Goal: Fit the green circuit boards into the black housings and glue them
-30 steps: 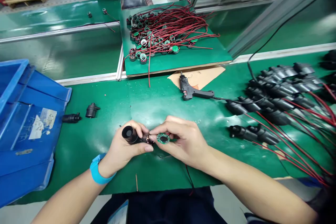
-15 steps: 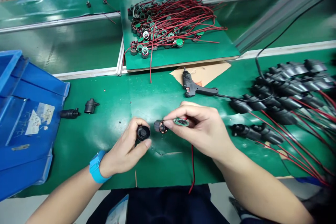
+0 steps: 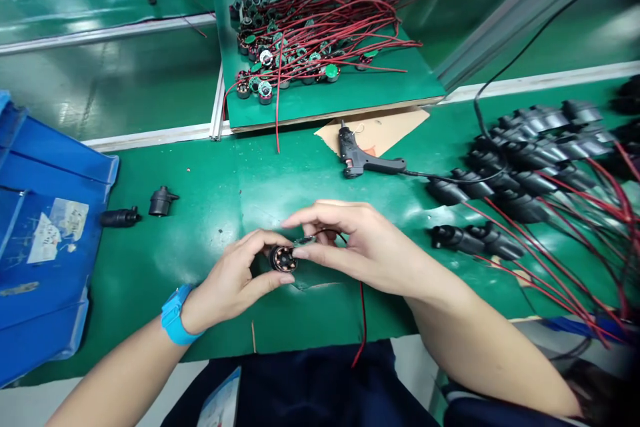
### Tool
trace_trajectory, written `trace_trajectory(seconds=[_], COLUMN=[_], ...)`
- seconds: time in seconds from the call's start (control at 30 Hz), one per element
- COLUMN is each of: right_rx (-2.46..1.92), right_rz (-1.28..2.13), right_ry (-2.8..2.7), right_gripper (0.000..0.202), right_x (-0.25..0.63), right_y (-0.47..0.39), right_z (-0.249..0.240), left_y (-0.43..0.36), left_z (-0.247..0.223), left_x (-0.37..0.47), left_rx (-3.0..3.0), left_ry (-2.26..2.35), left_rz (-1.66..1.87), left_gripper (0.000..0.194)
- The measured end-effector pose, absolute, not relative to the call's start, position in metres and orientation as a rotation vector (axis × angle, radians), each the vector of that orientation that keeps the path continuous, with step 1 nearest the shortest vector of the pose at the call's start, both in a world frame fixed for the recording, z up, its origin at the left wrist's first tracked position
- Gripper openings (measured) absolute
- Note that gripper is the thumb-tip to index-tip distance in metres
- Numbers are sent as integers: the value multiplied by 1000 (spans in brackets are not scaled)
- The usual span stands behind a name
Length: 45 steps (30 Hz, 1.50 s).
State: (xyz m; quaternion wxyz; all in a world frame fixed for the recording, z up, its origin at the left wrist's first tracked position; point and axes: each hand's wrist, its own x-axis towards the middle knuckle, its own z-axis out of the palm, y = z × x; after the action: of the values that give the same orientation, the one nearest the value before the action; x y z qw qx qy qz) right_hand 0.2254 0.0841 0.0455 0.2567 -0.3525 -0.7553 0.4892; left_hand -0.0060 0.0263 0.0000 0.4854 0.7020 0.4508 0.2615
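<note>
Between the fingers and thumb of my left hand (image 3: 240,270) is a small round black pump housing, its open end facing up. A motor coil core (image 3: 283,259) with copper windings sits in that opening; how deep it goes I cannot tell. My right hand (image 3: 350,243) is right beside it, thumb tip close to the core's rim. Its fingers and thumb hold a small green circuit board (image 3: 304,241), seen nearly edge-on above the core. From the board a red wire (image 3: 363,320) runs under my right hand and hangs toward the table's front edge.
Two black housings (image 3: 163,201) lie left, near a blue bin (image 3: 50,280). A glue gun (image 3: 367,159) rests on cardboard (image 3: 395,130). Many wired coil assemblies (image 3: 310,60) cover a raised green board (image 3: 340,103). Rows of black housings (image 3: 530,153) with red wires fill the right.
My right hand has moved left to the housing, and the coil core is now in the housing's opening. The circuit board came along with it. The whole view has shifted slightly.
</note>
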Motion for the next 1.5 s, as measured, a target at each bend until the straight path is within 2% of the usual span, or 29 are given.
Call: trace_trajectory(seconds=[0.4, 0.53, 0.63, 0.73, 0.83, 0.93, 1.0, 1.07, 1.17, 1.23, 1.3, 1.5], right_rx=[-989, -924, -910, -942, -1000, -1081, -1094, -1083, -1016, -934, -890, -1017], right_rz=[1240, 1265, 1384, 1584, 1631, 1559, 1577, 1662, 1853, 1977, 2006, 1918], right_ry=[-2173, -2240, -2253, -2094, -1910, -1840, -1825, -1782, -1642, -1535, -1477, -1450], right_gripper=[13, 27, 28, 19, 14, 17, 18, 18, 22, 26, 28, 30], right_x=[231, 234, 232, 229, 226, 223, 221, 218, 213, 211, 210, 206], right_y=[85, 87, 89, 91, 90, 88, 86, 85, 82, 81, 79, 72], right_z=[40, 37, 28, 20, 19, 20, 19, 17, 13, 12, 13, 15], left_y=[31, 36, 39, 36, 31, 28, 27, 28, 29, 30, 31, 31], left_z=[-4, -8, -13, -15, -13, -11, -13, -15, -16, -16, -15, -8], left_x=[-10, -10, -9, -6, -5, -4, -4, -5, -8, -10, -11, -9], left_rx=[1772, 1985, 2082, 2041, 2067, 2133, 2162, 2212, 2274, 2266, 2251, 2304], left_ry=[1123, 1136, 1115, 1117, 1122, 1254, 1376, 1423, 1353, 1295, 1257, 1296], left_rz=[697, 738, 611, 604, 685, 875, 996, 1059, 1128, 1196, 1215, 1191], left_gripper=[35, 33, 32, 35, 32, 25, 32, 36, 31, 36, 40, 28])
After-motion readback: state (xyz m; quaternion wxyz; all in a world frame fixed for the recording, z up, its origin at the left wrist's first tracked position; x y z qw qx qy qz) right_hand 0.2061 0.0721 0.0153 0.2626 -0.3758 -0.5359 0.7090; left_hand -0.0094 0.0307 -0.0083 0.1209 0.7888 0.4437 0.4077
